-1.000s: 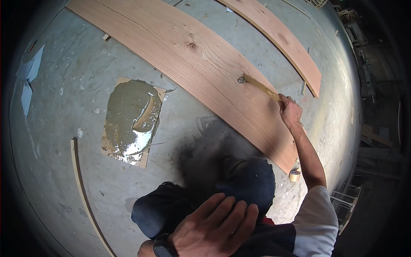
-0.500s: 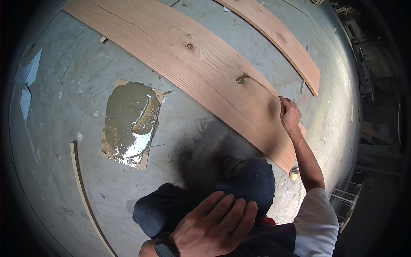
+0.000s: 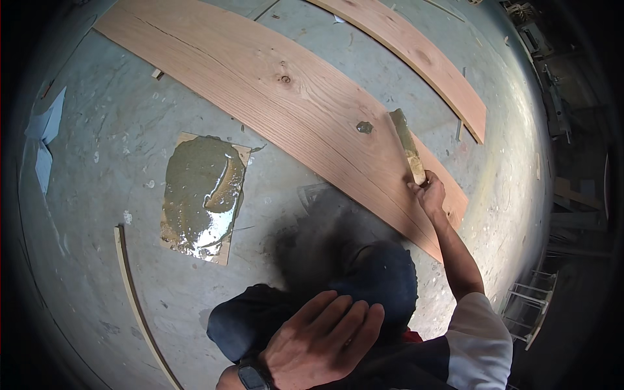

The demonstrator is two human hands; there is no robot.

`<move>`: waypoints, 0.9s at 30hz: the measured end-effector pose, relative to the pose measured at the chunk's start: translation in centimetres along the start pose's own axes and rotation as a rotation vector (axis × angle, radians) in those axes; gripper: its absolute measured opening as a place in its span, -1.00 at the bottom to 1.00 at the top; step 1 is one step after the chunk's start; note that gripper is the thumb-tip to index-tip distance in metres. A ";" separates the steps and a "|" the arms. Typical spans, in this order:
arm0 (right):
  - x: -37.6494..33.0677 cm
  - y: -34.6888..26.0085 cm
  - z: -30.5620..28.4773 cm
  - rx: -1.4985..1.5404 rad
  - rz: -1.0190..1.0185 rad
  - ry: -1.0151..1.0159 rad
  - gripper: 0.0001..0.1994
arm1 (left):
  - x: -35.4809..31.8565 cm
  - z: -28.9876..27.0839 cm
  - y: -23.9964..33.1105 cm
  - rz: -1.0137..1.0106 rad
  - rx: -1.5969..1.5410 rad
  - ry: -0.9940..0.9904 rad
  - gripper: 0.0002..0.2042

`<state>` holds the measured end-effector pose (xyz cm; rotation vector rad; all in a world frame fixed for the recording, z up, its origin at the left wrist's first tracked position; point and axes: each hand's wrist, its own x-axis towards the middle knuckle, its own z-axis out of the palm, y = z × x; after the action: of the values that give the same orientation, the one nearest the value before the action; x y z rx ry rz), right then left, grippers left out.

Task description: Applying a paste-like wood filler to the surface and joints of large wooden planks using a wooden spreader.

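My right hand [image 3: 429, 193] is closed round the lower end of a flat wooden spatula [image 3: 409, 144], its upper part smeared with grey-green paste. The spatula is tilted up, its broad face showing, over the far edge of a long wooden board [image 3: 260, 91]. A wet dab of the same paste [image 3: 364, 127] lies on the board, just left of the spatula and apart from it. My left hand [image 3: 322, 344] holds nothing and hangs palm down in front of my knees, fingers stretched out. To the left, a thin mixing panel [image 3: 238, 156] on the floor carries a shiny spread of paste [image 3: 195, 175].
A second plank [image 3: 416, 58] lies beyond the long board. A narrow wooden strip [image 3: 132, 296] is on the floor at the left, with pale sheets [image 3: 44, 166] farther off. A small wood block [image 3: 157, 74] sits by the board's near edge. A white metal-legged stand [image 3: 533, 305] is at the right.
My right hand has drawn toward me, lifting the spatula off the board's paste spot and turning it so its broad face shows. A dab of paste stays there. My left hand has hardly moved.
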<state>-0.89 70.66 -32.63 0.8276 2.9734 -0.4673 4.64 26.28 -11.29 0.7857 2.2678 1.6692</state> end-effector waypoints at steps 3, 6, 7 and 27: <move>0.4 -0.4 2.2 0.109 -0.086 0.049 -0.69 | 0.1 -0.5 0.1 -0.004 0.029 -0.022 -0.66; 1.3 -3.2 4.0 0.404 -0.200 -0.056 -0.72 | 0.2 -1.1 0.2 -0.004 0.065 -0.088 -0.66; 1.7 -4.7 4.6 0.487 -0.269 -0.059 -0.72 | 0.2 -1.3 0.2 -0.005 0.077 -0.108 -0.66; 4.7 -19.9 12.2 0.083 -0.497 0.094 -0.56 | -0.7 -3.4 0.6 0.208 0.435 -0.027 -0.67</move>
<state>-15.80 53.28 -39.17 0.0979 3.2538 -0.5774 3.83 23.26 -9.75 1.1620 2.6456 1.2330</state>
